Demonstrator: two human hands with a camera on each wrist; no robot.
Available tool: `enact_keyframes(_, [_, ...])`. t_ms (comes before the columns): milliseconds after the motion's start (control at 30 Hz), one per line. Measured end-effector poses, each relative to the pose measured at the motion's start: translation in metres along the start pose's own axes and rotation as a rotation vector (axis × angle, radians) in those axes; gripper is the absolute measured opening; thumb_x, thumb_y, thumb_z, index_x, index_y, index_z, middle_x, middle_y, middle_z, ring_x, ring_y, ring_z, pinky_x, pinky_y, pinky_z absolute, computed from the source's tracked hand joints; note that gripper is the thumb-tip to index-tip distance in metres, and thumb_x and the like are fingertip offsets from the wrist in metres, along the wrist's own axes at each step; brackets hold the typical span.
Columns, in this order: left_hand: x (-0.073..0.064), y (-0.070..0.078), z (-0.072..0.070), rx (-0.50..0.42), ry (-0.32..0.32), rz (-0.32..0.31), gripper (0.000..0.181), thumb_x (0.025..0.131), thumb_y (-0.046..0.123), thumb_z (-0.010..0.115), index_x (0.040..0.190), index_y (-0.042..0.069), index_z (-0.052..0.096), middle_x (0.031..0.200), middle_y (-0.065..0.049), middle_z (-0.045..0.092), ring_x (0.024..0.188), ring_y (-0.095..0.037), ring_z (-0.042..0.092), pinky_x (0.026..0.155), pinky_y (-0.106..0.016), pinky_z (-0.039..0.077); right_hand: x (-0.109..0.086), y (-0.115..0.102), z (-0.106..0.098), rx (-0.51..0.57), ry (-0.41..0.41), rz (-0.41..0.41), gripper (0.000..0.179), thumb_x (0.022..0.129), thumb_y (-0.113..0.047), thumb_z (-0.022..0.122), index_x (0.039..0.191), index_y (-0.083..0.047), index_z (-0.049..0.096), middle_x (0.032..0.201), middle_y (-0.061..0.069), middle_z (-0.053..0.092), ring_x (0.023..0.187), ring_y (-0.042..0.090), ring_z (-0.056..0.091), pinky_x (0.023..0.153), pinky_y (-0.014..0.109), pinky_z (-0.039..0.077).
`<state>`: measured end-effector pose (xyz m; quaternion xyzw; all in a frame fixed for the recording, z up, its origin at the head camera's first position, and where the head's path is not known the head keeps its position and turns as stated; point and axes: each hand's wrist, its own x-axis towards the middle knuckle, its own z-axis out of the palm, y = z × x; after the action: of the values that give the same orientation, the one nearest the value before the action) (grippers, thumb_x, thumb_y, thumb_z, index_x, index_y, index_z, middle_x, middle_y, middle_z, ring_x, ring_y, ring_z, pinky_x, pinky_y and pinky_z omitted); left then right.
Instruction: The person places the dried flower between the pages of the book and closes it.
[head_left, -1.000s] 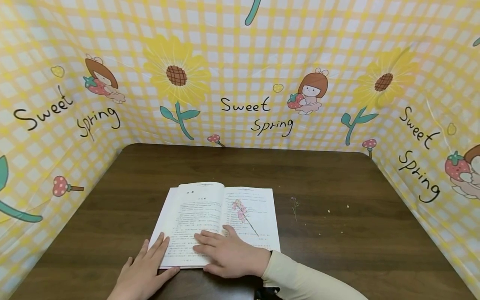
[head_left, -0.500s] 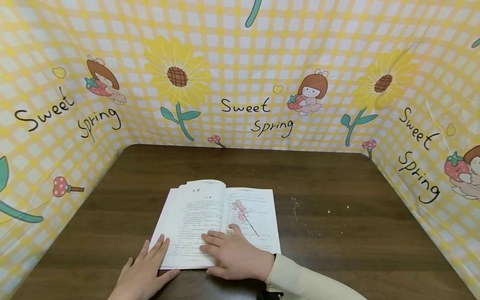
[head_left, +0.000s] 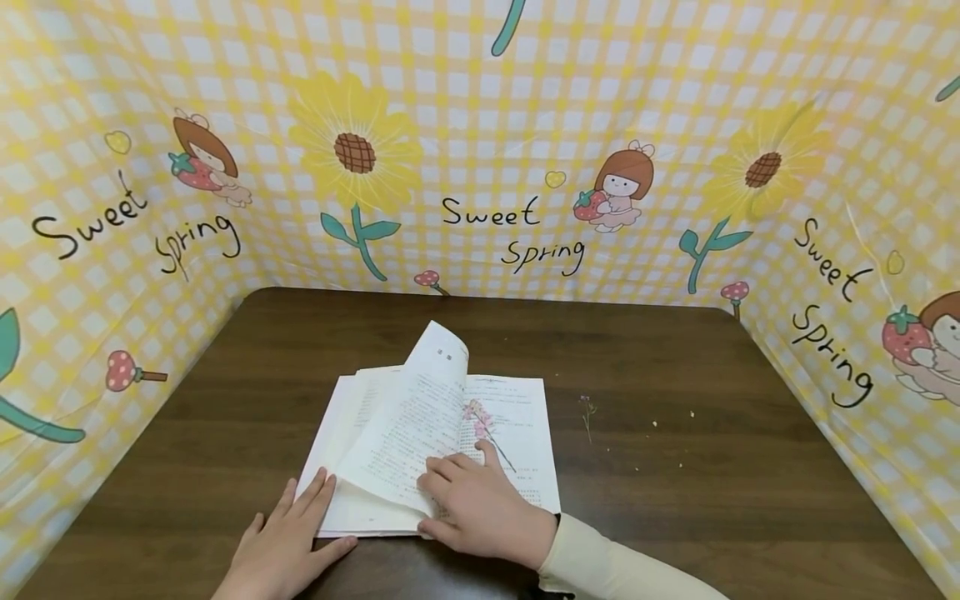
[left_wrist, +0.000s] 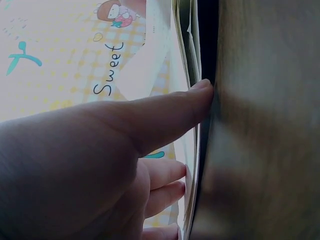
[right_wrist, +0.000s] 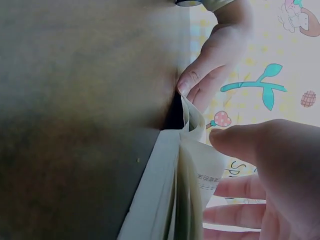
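Note:
An open book [head_left: 517, 400] with printed text lies on the table. One loose page [head_left: 420, 408] on its left side is lifted, its top corner standing up and its lower edge bowed. My right hand [head_left: 491, 504] lies over the lower middle of the book, fingers against that page near the spine; in the right wrist view the thumb is apart from the fingers. My left hand [head_left: 285, 533] rests at the book's lower left corner, fingertips on the left pages and thumb along the bottom edge. A pink flower sprig [head_left: 480, 421] lies on the right page, partly behind the right hand.
A thin small-flowered sprig [head_left: 587, 417] lies on the brown table [head_left: 675, 367] right of the book. Several pale crumbs [head_left: 654, 423] are scattered farther right. A yellow checked cloth [head_left: 480, 150] with printed flowers encloses the table's back and sides.
My right hand has slid rightward across the page. The page, nearly flat at first, has bowed up and lifted toward the right. My left hand has stayed in place.

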<state>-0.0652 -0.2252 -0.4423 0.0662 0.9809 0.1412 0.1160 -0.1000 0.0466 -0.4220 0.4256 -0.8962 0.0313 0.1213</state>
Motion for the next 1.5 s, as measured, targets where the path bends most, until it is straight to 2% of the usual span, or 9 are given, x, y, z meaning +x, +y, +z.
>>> enact_keyframes(67, [0.001,0.0,0.0,-0.003,-0.001,0.003,0.098,0.087,0.072,0.055,0.152,0.001,0.037,0.157,-0.021,0.033,0.141,-0.055,0.022,0.096,-0.081,0.023,0.0,0.0,0.001,0.007,0.022,0.007,0.039,0.092,-0.051,0.065,0.117,-0.021,0.064,0.126,-0.002,0.062,0.113,0.015,0.058,0.093,0.057,0.039])
enact_keyframes(167, [0.001,-0.001,0.0,-0.01,-0.001,0.008,0.098,0.087,0.072,0.055,0.153,0.002,0.037,0.157,-0.021,0.032,0.141,-0.055,0.021,0.096,-0.081,0.023,-0.001,-0.001,0.001,0.011,0.062,0.017,0.046,0.093,-0.05,0.063,0.128,-0.02,0.059,0.136,0.002,0.058,0.116,0.017,0.058,0.092,0.053,0.04])
enact_keyframes(267, [0.002,-0.001,0.0,-0.016,-0.002,0.008,0.098,0.087,0.072,0.055,0.153,0.001,0.037,0.157,-0.022,0.032,0.141,-0.056,0.021,0.095,-0.081,0.023,0.0,-0.001,0.0,0.032,0.097,0.029,0.061,0.095,-0.049,0.062,0.145,-0.019,0.046,0.151,0.007,0.045,0.125,0.022,0.053,0.092,0.05,0.042])
enact_keyframes(367, [0.002,-0.001,-0.001,-0.016,-0.009,0.005,0.099,0.087,0.072,0.055,0.152,0.001,0.037,0.157,-0.022,0.032,0.141,-0.056,0.021,0.095,-0.081,0.023,0.0,-0.001,-0.002,0.053,0.134,0.032,0.074,0.094,-0.049,0.062,0.155,-0.018,0.033,0.16,0.011,0.029,0.134,0.029,0.043,0.097,0.053,0.042])
enact_keyframes(533, [0.002,0.0,-0.001,-0.011,-0.012,0.003,0.099,0.087,0.072,0.056,0.152,0.0,0.037,0.157,-0.022,0.032,0.14,-0.056,0.021,0.095,-0.081,0.023,0.001,0.003,-0.008,0.047,0.268,0.003,0.086,0.088,-0.051,0.069,0.156,-0.015,0.03,0.164,0.018,0.013,0.143,0.039,0.029,0.103,0.059,0.039])
enact_keyframes(667, [0.002,0.0,-0.001,-0.011,-0.011,-0.001,0.099,0.087,0.072,0.055,0.152,0.0,0.037,0.157,-0.022,0.032,0.14,-0.056,0.022,0.095,-0.081,0.023,0.0,0.01,-0.017,0.022,0.344,-0.04,0.091,0.083,-0.054,0.074,0.154,-0.015,0.032,0.165,0.017,0.012,0.146,0.04,0.024,0.105,0.059,0.037])
enact_keyframes(1000, [0.001,0.001,-0.002,-0.016,-0.02,-0.005,0.099,0.087,0.071,0.056,0.153,0.0,0.036,0.157,-0.022,0.031,0.141,-0.056,0.021,0.095,-0.081,0.022,-0.015,0.025,-0.031,-0.02,0.322,-0.14,0.091,0.08,-0.055,0.078,0.153,-0.018,0.035,0.163,0.017,0.019,0.148,0.038,0.021,0.113,0.057,0.028])
enact_keyframes(1300, [0.003,0.001,-0.003,-0.019,-0.054,-0.024,0.101,0.087,0.072,0.056,0.154,0.0,0.034,0.158,-0.023,0.029,0.141,-0.056,0.018,0.097,-0.081,0.02,-0.036,0.041,-0.036,-0.093,0.217,-0.15,0.087,0.081,-0.059,0.073,0.152,-0.022,0.039,0.163,0.012,0.02,0.149,0.034,0.02,0.114,0.059,0.021])
enact_keyframes(1500, [0.003,0.002,-0.003,-0.019,-0.045,-0.019,0.1,0.087,0.072,0.056,0.154,0.0,0.034,0.158,-0.023,0.029,0.141,-0.056,0.018,0.097,-0.081,0.021,-0.046,0.053,-0.039,-0.157,0.273,-0.234,0.069,0.089,-0.052,0.064,0.147,-0.02,0.045,0.161,0.012,0.028,0.146,0.035,0.029,0.112,0.061,0.025])
